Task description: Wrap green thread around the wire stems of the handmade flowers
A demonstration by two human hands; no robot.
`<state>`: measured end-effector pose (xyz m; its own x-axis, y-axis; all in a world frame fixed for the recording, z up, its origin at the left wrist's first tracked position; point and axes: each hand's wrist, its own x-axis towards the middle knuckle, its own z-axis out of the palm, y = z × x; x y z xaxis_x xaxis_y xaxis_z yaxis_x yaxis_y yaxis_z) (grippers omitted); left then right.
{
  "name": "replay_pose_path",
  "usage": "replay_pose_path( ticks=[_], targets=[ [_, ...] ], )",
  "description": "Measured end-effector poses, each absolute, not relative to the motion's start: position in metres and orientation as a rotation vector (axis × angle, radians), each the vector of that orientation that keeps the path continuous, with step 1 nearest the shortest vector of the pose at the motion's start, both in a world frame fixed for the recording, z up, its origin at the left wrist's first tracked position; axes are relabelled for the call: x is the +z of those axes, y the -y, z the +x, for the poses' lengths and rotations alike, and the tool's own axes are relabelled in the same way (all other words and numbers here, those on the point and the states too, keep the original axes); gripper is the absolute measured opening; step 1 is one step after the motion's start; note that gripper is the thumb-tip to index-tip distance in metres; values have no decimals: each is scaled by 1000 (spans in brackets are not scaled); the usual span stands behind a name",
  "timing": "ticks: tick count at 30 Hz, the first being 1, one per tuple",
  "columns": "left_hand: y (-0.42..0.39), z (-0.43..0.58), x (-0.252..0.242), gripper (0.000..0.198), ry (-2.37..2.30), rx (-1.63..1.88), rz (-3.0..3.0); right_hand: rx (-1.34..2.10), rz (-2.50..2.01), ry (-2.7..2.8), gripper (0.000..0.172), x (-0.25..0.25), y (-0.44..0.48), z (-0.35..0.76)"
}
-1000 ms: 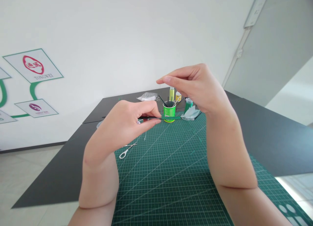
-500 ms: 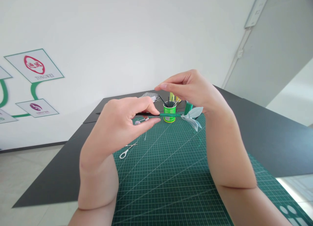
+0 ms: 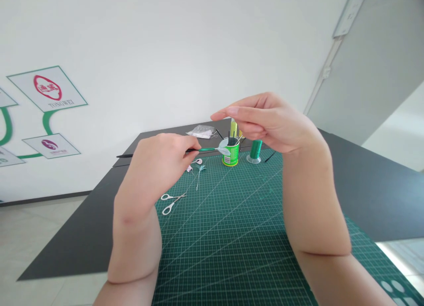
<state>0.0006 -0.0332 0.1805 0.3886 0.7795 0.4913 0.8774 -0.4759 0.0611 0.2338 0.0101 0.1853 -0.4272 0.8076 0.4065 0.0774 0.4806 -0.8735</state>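
My left hand (image 3: 162, 158) pinches a thin black tapered stick (image 3: 125, 156), held level above the mat. Its pointed end sticks out to the left behind the hand. Green wrapping covers the stick's right part, and pale blue petals (image 3: 224, 148) spread from the tip, in front of a green can (image 3: 231, 153). Up and to the right, my right hand (image 3: 261, 120) has thumb and forefinger pressed together and the other fingers curled. Whatever lies in that pinch is too fine to see. A spool of green thread (image 3: 255, 150) stands below the right hand.
White-handled scissors (image 3: 168, 207) lie on the green cutting mat (image 3: 218, 235), with small pale flower pieces (image 3: 200, 167) on thin stems farther back. Black sticks stand in the can. A clear plastic bag (image 3: 201, 131) rests on the dark table (image 3: 69, 239) near the wall.
My left hand has drawn the stick leftward, and its petals have turned and moved from beside my right wrist to before the can. My right hand has shifted slightly right, fingers more curled.
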Motion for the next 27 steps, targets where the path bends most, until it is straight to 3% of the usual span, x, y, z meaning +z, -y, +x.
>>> replay_pose_path(
  ticks=[9,16,21,27],
  targets=[
    [26,-3,177,17,1495,-676,-2410,1138,-600,1842,31,190,3,244],
    [37,-3,181,15,1362,-497,-2917,845,-815,1882,25,188,-3,240],
    [34,-23,154,15,1477,-887,-2933,783,-1025,1973,30,162,-36,247],
    [3,-35,88,23,1827,-1254,-2823,559,-1108,1823,27,94,-65,241]
  ],
)
